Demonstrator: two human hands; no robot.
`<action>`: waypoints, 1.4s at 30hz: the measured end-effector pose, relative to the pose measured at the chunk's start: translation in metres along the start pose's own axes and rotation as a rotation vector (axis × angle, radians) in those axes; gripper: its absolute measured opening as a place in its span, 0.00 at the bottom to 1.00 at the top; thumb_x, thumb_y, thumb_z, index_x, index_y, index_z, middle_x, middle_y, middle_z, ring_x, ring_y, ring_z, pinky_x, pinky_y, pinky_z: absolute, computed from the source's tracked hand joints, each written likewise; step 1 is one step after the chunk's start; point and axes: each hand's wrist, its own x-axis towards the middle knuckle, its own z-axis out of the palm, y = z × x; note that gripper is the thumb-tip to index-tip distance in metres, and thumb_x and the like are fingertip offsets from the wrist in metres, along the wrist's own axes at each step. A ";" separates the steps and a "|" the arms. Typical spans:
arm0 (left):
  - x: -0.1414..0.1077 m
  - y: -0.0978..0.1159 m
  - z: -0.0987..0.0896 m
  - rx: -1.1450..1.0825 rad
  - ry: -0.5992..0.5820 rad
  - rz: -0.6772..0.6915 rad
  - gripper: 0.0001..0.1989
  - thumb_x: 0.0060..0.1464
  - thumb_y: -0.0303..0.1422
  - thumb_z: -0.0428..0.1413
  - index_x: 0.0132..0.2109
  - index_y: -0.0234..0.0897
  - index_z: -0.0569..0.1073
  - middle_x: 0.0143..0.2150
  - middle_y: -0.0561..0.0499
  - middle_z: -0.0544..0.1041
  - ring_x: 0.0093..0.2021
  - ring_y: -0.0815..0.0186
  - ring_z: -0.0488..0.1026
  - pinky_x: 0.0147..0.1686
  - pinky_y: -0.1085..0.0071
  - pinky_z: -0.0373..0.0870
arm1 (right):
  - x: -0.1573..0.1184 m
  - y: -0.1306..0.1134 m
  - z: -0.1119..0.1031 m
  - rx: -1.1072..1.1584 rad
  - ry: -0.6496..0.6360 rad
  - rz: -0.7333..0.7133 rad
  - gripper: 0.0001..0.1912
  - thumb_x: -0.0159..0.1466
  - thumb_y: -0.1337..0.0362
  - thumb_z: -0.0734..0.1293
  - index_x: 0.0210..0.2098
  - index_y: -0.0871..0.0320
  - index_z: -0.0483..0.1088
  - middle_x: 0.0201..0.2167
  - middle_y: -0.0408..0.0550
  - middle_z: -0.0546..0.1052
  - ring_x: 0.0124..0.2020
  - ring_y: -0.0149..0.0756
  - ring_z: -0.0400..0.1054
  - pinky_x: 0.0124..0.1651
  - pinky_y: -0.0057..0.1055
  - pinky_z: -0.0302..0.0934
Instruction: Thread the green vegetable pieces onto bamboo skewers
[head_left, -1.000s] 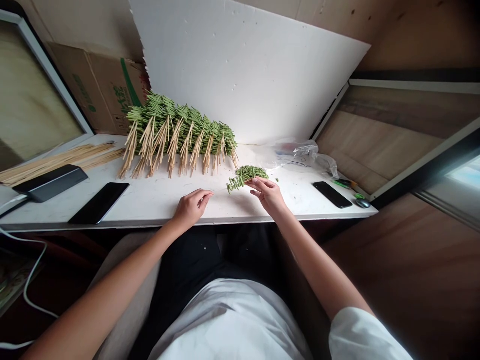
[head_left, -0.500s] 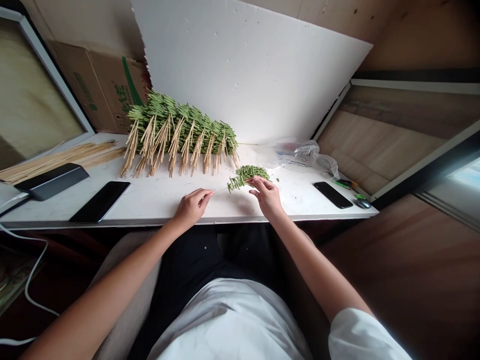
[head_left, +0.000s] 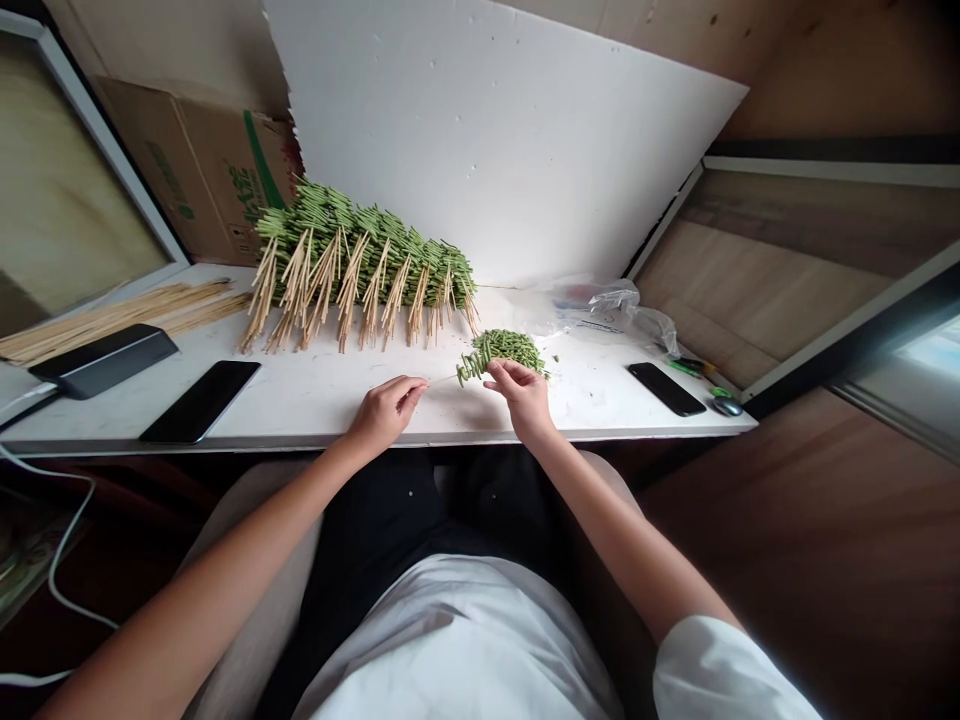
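My left hand [head_left: 388, 408] is closed in a pinch on the bare end of a thin wooden skewer [head_left: 442, 380] above the table's front part. Short green bean pieces [head_left: 472, 366] are threaded crosswise on the skewer's right part. At their right end, the thumb and fingers of my right hand [head_left: 521, 393] pinch together; whatever lies between the fingertips is too small to make out. Just behind my right hand lies a small heap of cut green pieces [head_left: 514, 345]. Filled skewers [head_left: 360, 255] are stacked in a long row at the back left, sticks toward me.
Loose bare skewers [head_left: 180, 305], a black stand [head_left: 112, 360] and a phone [head_left: 201, 402] lie on the left. On the right are a clear plastic bag [head_left: 615, 305], another phone [head_left: 666, 389] and a mouse [head_left: 727, 405]. A white board [head_left: 480, 140] stands behind.
My right hand has moved slightly left, from over the heap to the threaded pieces, and more of the heap shows. My left hand has hardly moved.
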 end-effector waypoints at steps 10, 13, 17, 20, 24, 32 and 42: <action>0.001 -0.001 0.002 0.049 0.036 -0.145 0.13 0.74 0.38 0.54 0.49 0.37 0.80 0.40 0.46 0.84 0.36 0.63 0.80 0.40 0.70 0.75 | 0.021 -0.015 -0.018 -0.010 -0.013 0.049 0.23 0.61 0.44 0.78 0.45 0.54 0.84 0.49 0.54 0.86 0.58 0.50 0.79 0.48 0.39 0.78; 0.002 -0.001 0.001 0.065 0.066 -0.221 0.13 0.73 0.39 0.53 0.48 0.36 0.80 0.39 0.46 0.84 0.35 0.62 0.80 0.38 0.69 0.74 | 0.042 -0.020 -0.034 -0.127 0.062 -0.003 0.21 0.64 0.46 0.75 0.48 0.55 0.82 0.46 0.54 0.87 0.56 0.49 0.80 0.45 0.38 0.77; 0.003 -0.002 0.002 0.071 0.068 -0.255 0.13 0.73 0.39 0.53 0.48 0.37 0.80 0.40 0.45 0.84 0.35 0.62 0.79 0.39 0.69 0.74 | 0.084 -0.025 -0.047 -0.514 0.061 -0.176 0.16 0.67 0.57 0.72 0.50 0.58 0.81 0.46 0.54 0.87 0.51 0.46 0.81 0.55 0.43 0.75; 0.002 -0.003 0.003 0.074 0.062 -0.263 0.13 0.73 0.39 0.53 0.47 0.37 0.80 0.39 0.46 0.84 0.35 0.62 0.79 0.39 0.68 0.74 | 0.121 -0.030 -0.046 -0.901 -0.098 -0.281 0.14 0.70 0.65 0.67 0.49 0.59 0.83 0.49 0.56 0.86 0.54 0.47 0.79 0.62 0.45 0.69; 0.002 -0.004 0.003 0.065 0.045 -0.280 0.14 0.73 0.39 0.53 0.48 0.37 0.80 0.39 0.45 0.84 0.36 0.61 0.80 0.40 0.68 0.75 | 0.166 -0.031 -0.035 -1.394 -0.269 -0.187 0.19 0.75 0.67 0.62 0.58 0.58 0.80 0.56 0.55 0.84 0.67 0.53 0.67 0.63 0.44 0.65; 0.002 -0.004 0.005 0.064 0.035 -0.272 0.13 0.73 0.39 0.52 0.48 0.37 0.79 0.41 0.45 0.85 0.38 0.60 0.82 0.40 0.67 0.76 | 0.213 -0.015 -0.015 -1.644 -0.360 -0.012 0.23 0.66 0.56 0.77 0.58 0.57 0.80 0.54 0.59 0.83 0.65 0.58 0.64 0.63 0.46 0.64; 0.002 -0.002 0.005 0.097 0.021 -0.262 0.13 0.73 0.38 0.52 0.48 0.38 0.79 0.41 0.45 0.85 0.37 0.61 0.81 0.41 0.68 0.76 | 0.218 -0.007 -0.013 -1.666 -0.368 -0.005 0.17 0.66 0.56 0.77 0.52 0.54 0.83 0.51 0.58 0.83 0.63 0.57 0.64 0.62 0.46 0.65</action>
